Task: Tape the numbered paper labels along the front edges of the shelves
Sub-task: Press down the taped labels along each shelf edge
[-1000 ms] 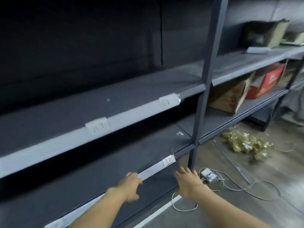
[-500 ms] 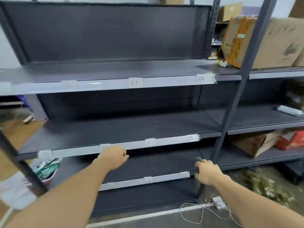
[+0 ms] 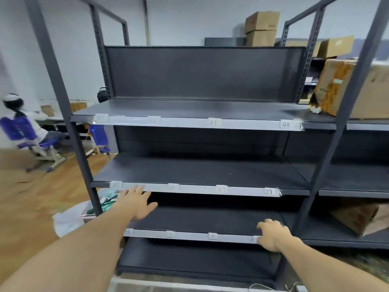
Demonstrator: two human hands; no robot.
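The grey top shelf (image 3: pixel 200 108) has taped labels (image 3: pixel 212 122) 03 and 04 along its front edge. A box (image 3: pixel 374 95) stands at that level in the right bay. The middle shelf (image 3: pixel 200 171) carries 05 to 08, and the lower shelf (image 3: pixel 200 222) shows 11.

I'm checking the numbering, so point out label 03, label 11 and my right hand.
label 03 (image 3: pixel 213 122): head view, on the written number.
label 11 (image 3: pixel 212 236): head view, middle of the paper.
right hand (image 3: pixel 272 234): head view, back of the hand.
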